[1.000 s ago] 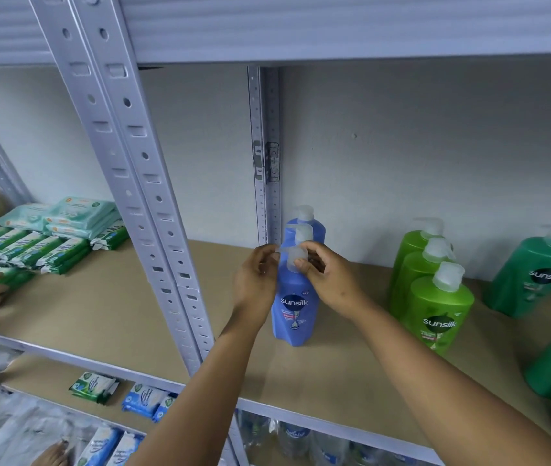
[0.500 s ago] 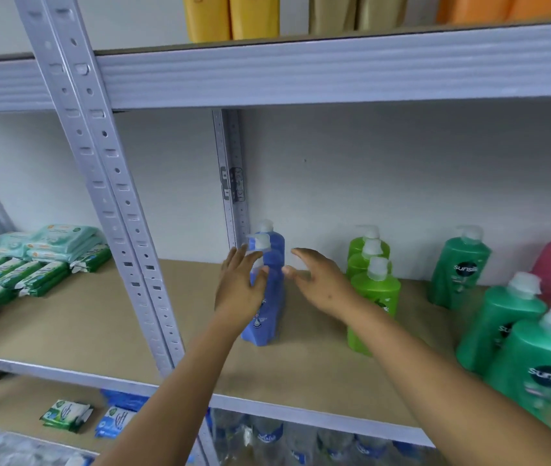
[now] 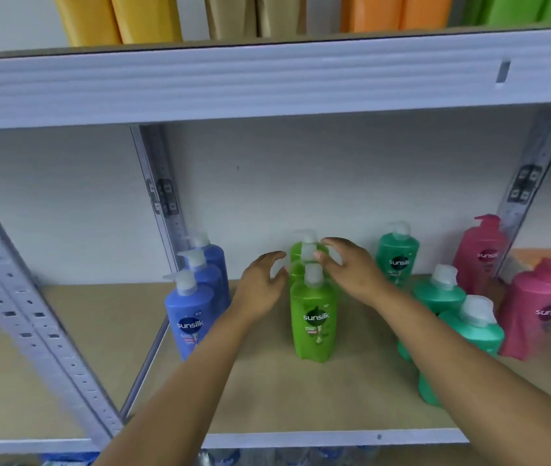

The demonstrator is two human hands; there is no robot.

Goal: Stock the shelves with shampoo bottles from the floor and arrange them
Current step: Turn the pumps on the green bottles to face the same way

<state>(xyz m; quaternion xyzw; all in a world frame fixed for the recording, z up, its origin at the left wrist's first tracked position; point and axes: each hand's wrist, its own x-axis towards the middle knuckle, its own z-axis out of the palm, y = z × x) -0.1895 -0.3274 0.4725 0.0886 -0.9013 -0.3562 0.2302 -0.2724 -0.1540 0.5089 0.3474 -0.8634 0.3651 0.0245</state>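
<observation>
A row of three lime-green Sunsilk pump bottles [image 3: 314,317] stands front to back in the middle of the wooden shelf [image 3: 267,391]. My left hand [image 3: 260,287] hovers just left of the row with relaxed, spread fingers, holding nothing. My right hand [image 3: 351,267] reaches in from the right, fingertips at the white pump of the middle green bottle; no firm grip shows. Three blue Sunsilk bottles [image 3: 190,317] stand in a row to the left, by the rear upright.
Teal-green bottles [image 3: 442,294] and pink bottles [image 3: 533,311] stand to the right. Yellow, beige, orange and green bottles [image 3: 146,18] line the shelf above. A grey perforated upright [image 3: 32,324] crosses the front left. Bare shelf board lies in front of the rows.
Both hands have left the blue bottles and moved right to the lime-green row. The view has swung right and up, bringing pink bottles and the upper shelf into sight.
</observation>
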